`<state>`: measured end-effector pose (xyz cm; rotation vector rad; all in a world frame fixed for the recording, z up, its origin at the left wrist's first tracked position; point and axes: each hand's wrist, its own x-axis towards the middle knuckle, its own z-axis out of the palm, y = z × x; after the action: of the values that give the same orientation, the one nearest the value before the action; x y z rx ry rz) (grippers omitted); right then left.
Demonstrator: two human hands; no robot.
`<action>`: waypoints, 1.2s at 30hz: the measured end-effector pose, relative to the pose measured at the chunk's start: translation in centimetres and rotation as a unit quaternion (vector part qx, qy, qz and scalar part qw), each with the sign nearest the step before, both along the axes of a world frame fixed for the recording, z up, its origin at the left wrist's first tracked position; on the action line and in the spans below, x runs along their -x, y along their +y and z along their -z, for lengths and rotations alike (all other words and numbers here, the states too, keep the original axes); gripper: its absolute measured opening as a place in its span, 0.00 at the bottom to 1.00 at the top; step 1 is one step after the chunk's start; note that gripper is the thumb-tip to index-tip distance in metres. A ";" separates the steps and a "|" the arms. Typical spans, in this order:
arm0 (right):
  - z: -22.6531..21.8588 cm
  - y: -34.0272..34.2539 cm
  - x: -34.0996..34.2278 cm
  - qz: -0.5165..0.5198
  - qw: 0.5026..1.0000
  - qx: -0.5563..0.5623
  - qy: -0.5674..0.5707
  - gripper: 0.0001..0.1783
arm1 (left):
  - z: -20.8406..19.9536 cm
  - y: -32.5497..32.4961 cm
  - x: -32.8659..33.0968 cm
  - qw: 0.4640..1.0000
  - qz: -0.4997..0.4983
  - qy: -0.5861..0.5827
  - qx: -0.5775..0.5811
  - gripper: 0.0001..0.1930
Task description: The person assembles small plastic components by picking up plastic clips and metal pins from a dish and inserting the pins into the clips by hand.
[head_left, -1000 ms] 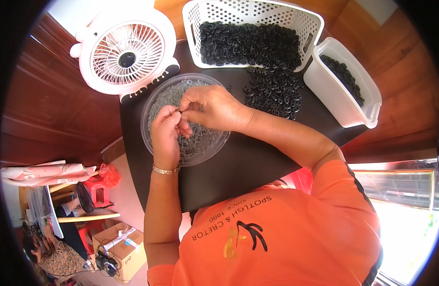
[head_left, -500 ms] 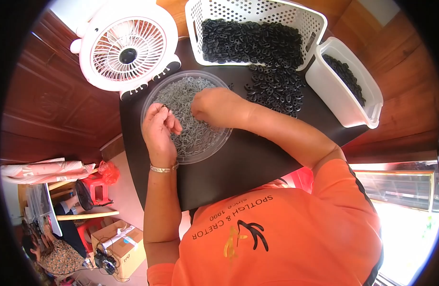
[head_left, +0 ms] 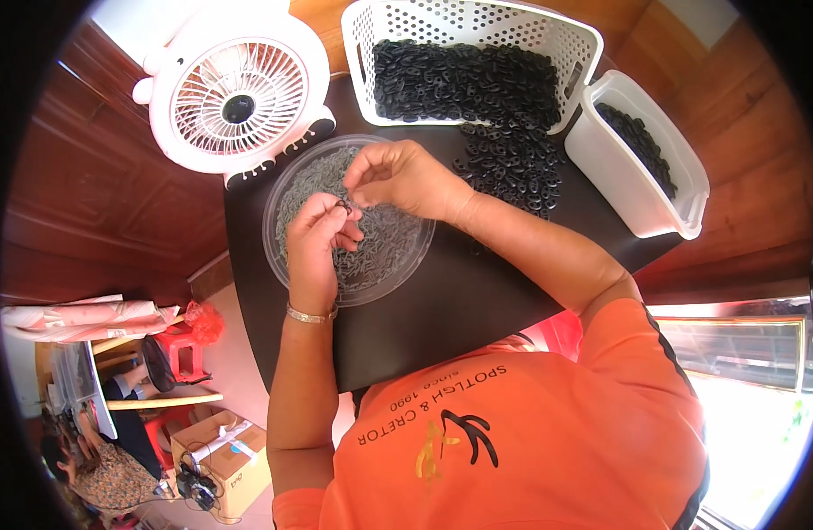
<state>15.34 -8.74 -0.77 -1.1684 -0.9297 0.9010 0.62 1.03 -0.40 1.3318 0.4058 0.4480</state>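
My left hand (head_left: 315, 247) is raised over a round clear tub (head_left: 384, 293), pinching a small black part (head_left: 343, 205) with a hole between thumb and forefinger. Just to its right, my right hand (head_left: 411, 184) has thumb and forefinger pressed together close to that part; whatever lies in this pinch is too small to name. Slim grey screw-like pieces (head_left: 384, 252) fill the tub below both hands. Past my right wrist, a loose heap of black oval parts (head_left: 512, 172) lies on the dark table (head_left: 406, 327).
A white perforated basket (head_left: 486, 19), tipped toward the table, holds many black parts. Right of it stands a white bin (head_left: 614, 181) with more. A pink-white fan (head_left: 239, 108) stands at the far left. On the floor are a cardboard box (head_left: 221, 455) and a red stool (head_left: 187, 358). Another person (head_left: 115, 468) is at lower left.
My right hand has lifted out of the grey pieces and come up beside the left fingertips. My left hand has shifted slightly right, still pinching the black part.
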 end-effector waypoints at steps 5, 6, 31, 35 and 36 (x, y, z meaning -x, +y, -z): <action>-0.4 -0.1 0.4 -0.002 0.998 0.012 -0.064 0.06 | 0.3 0.0 0.1 0.995 0.036 0.014 -0.094 0.08; -0.5 -0.1 0.4 -0.007 0.998 0.017 -0.063 0.06 | 0.2 -0.1 0.1 0.995 0.036 0.014 -0.095 0.08; -0.6 0.0 1.4 0.028 0.993 -0.111 -0.009 0.06 | 0.2 -0.3 0.2 0.996 -0.023 -0.067 0.052 0.06; -0.6 -0.1 1.7 0.030 0.995 -0.094 -0.024 0.05 | 0.3 -0.5 0.1 0.998 -0.047 -0.044 0.011 0.06; -0.4 -0.1 1.7 0.023 0.995 -0.098 -0.023 0.05 | 0.4 -0.6 0.1 0.998 -0.047 -0.044 0.011 0.06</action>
<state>13.64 -8.79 -0.33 -1.0402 -1.0012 0.7318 0.53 0.46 -0.77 1.2706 0.4002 0.5775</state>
